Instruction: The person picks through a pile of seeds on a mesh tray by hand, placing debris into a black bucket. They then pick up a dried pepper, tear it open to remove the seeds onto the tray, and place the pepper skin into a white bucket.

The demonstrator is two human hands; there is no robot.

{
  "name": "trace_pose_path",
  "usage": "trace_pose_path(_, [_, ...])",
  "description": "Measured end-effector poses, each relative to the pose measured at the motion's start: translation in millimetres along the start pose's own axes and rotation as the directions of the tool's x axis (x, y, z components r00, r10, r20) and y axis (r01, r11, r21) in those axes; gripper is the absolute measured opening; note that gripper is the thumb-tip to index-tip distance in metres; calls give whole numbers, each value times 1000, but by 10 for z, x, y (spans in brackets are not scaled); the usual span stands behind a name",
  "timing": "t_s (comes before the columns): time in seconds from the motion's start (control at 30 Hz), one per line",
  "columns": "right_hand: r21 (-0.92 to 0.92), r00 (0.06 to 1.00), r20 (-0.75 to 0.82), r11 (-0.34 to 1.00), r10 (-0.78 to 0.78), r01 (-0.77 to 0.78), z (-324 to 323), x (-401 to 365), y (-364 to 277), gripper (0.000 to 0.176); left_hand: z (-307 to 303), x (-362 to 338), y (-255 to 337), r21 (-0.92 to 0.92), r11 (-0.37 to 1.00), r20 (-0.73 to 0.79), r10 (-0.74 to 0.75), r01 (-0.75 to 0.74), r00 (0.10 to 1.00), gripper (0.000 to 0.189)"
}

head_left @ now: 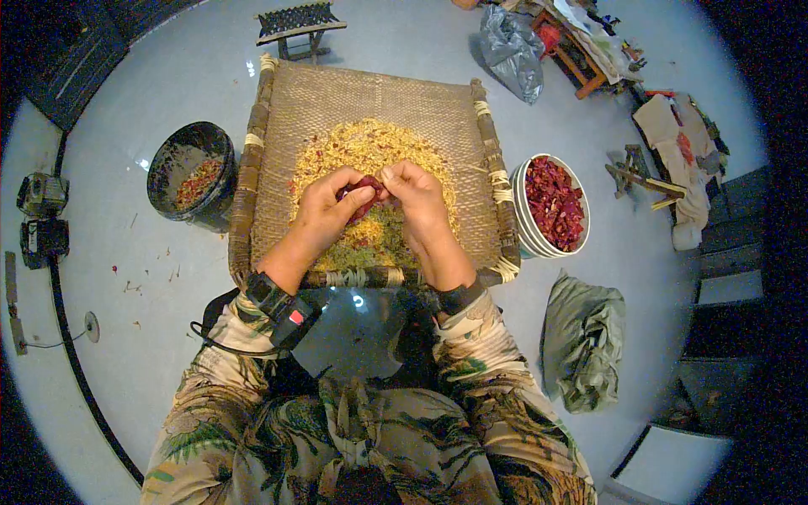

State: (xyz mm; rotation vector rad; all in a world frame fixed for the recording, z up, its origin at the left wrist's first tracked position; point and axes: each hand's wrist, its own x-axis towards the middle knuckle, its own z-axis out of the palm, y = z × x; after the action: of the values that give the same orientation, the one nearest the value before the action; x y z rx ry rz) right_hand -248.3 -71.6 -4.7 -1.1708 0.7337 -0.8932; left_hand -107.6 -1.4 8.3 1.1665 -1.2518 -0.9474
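A dark red dried pod (364,190) is between my two hands, above a woven tray (370,88) with a wooden frame. My left hand (328,206) has its fingers and thumb closed round the pod. The thumb and forefinger of my right hand (412,194) are pinched together at the pod's right end; what they grip is too small to make out. Beneath my hands lies a pile of yellow seeds (370,139) with red bits in it, and greenish matter (362,255) lies at the near side of the pile.
A black bucket (194,177) with seeds and red bits stands left of the tray. On the right is a white bucket (551,206) of red pieces. A green cloth bag (583,341), a grey plastic bag (512,55) and a small stool (300,25) are around it.
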Motion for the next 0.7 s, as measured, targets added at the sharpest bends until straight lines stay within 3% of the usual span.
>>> trace_pose_path(0.07, [-258,990,-52,959,-131,113,-21,20,29,15,12,14,-88,-25,999,-4,-40,40,999,17])
trace_pose_path(0.17, [-430,948,-88,870,-305,240,57,-25,-24,15,9,21,-123,67,998,-28,-19,20,999,21])
trace_pose_path(0.27, [-593,850,32,674,-526,440,114,-94,-131,12,43,10,-170,71,997,-67,-21,25,998,21])
trace_pose_path(0.37, [-593,858,52,676,-510,437,106,-116,-154,9,48,4,-145,111,993,-50,36,-30,998,21])
trace_pose_path(0.47, [-427,910,21,819,-415,384,61,-60,-41,9,66,-5,-179,-11,1000,-74,-6,5,997,20])
trace_pose_path(0.57, [-329,927,48,871,-372,366,82,-47,-68,12,44,-10,-140,-65,997,-39,-48,45,998,18])
trace_pose_path(0.7, [-226,942,76,915,-326,335,86,-48,-58,13,50,-24,-90,-5,1000,-48,-17,16,999,17])
